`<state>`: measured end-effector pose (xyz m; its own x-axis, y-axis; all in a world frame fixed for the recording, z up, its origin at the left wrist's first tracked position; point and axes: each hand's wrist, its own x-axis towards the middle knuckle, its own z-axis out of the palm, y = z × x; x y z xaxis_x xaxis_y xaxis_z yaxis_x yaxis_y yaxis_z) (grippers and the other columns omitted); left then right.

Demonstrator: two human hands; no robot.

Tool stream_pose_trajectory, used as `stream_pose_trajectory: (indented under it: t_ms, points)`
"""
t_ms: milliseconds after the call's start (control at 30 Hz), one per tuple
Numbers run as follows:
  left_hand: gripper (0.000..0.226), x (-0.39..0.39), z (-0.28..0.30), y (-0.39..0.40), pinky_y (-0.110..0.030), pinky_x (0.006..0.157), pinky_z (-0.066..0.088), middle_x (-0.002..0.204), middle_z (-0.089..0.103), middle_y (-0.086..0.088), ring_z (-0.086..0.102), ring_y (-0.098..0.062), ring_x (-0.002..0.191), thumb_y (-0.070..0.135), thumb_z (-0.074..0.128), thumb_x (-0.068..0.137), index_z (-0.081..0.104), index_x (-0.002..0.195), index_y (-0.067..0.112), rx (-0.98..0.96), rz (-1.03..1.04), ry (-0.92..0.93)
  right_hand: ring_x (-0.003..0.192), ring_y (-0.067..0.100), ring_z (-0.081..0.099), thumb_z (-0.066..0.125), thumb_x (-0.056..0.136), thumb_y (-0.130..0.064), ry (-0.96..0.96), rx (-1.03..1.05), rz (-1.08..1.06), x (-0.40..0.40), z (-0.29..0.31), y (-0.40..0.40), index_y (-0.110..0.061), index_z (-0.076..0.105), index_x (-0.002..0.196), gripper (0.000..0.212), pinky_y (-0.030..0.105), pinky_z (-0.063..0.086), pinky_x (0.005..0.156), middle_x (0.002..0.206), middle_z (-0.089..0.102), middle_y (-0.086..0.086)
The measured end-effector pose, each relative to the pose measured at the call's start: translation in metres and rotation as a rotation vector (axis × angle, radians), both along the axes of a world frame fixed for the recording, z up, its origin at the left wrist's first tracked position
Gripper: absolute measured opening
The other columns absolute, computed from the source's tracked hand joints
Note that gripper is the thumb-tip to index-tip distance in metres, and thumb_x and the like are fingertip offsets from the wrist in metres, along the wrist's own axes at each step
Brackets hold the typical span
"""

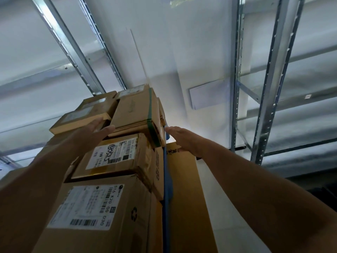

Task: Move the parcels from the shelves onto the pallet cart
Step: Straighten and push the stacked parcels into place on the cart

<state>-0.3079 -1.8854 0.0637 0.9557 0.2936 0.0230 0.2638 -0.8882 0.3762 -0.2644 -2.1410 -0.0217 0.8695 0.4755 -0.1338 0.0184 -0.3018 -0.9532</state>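
Observation:
A tall stack of cardboard parcels rises in front of me. At its top sits a brown parcel with a green strap [135, 111], with a flatter parcel [85, 114] to its left. Below them are a parcel with a scribbled white label [116, 156] and a big labelled box [102, 216]. My left hand [94, 129] reaches up, fingers apart, at the lower left corner of the strapped parcel. My right hand [180, 137] is flat and open just right of that parcel, close to its edge. Neither hand holds anything. The pallet cart itself is out of view.
A blue upright bar [166, 189] runs down the right side of the stack, with a tall cardboard sheet [184, 189] behind it. Grey metal shelving posts [269, 106] stand at the right and more racking [76, 52] at the upper left. A white wall is behind.

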Motion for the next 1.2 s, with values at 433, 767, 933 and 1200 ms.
stream_pose_trajectory:
  t_ms: [433,767,933,1200]
  points:
    - [0.067,0.042,-0.011,0.002,-0.046,0.101,0.032,0.150,0.032,-0.013,0.034,-0.034,0.132,0.058,0.039,0.089,0.020,0.147,0.031,0.117,-0.058,0.085,0.131,0.037,0.040,0.035,0.103,-0.032,0.065,0.124,-0.092,0.054,0.002,0.044,-0.011,0.036,0.142,0.045,0.054,0.036,0.105,0.145,0.040,0.018]
    - [0.079,0.053,-0.017,0.004,-0.045,0.104,0.029,0.150,0.030,-0.014,0.031,-0.034,0.134,0.061,0.034,0.076,0.029,0.145,0.023,0.198,-0.086,0.137,0.117,0.036,0.053,0.037,0.102,-0.030,0.174,0.155,0.062,0.074,-0.007,0.064,-0.012,0.033,0.139,0.042,0.045,0.049,0.094,0.133,0.047,0.021]
    - [0.076,0.053,-0.018,0.009,-0.045,0.099,0.033,0.148,0.034,-0.014,0.035,-0.033,0.131,0.061,0.039,0.076,0.034,0.143,0.025,0.196,-0.078,0.129,0.116,0.030,0.053,0.041,0.099,-0.039,0.174,0.140,0.075,0.079,-0.011,0.067,-0.022,0.021,0.147,0.054,0.048,0.047,0.097,0.137,0.044,0.016]
    - [0.080,0.049,-0.015,0.010,-0.045,0.095,0.035,0.146,0.035,-0.014,0.036,-0.033,0.129,0.064,0.041,0.071,0.037,0.141,0.025,0.192,-0.045,0.146,0.120,0.027,0.042,0.041,0.098,-0.040,0.129,0.150,0.115,0.075,-0.017,0.066,-0.022,0.019,0.146,0.055,0.045,0.041,0.100,0.142,0.036,0.015]
